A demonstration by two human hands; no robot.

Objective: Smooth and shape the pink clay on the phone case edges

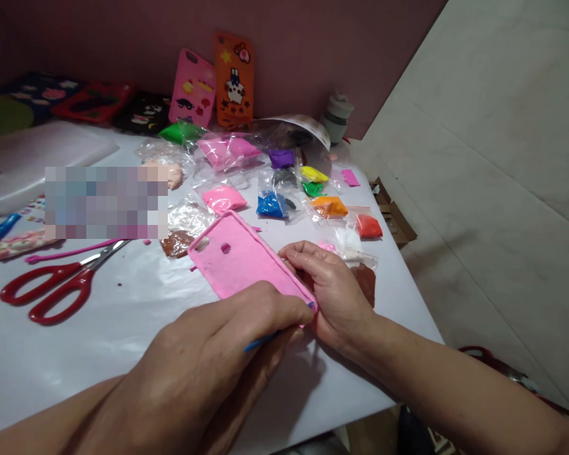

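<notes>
A pink phone case (260, 268), with raised rims and a small darker pink bit on its inner face, is tilted above the table. My right hand (334, 291) grips its right long edge, fingers curled around the side. My left hand (237, 335) is closed around a slim blue tool (260, 341), mostly hidden by the fingers. The tool's tip touches or nearly touches the case's near right corner. Beyond the case lie bags of soft coloured material, such as a pink bag (224, 199) and a blue bag (272, 205).
Red-handled scissors (66, 287) lie at left beside a thin pink stick (76, 251). Decorated cases, one orange (235, 82), lean on the back wall. A clear tray (42, 161) is far left, a lidded bottle (337, 118) at the back. The table's right edge (410, 284) runs near my right arm.
</notes>
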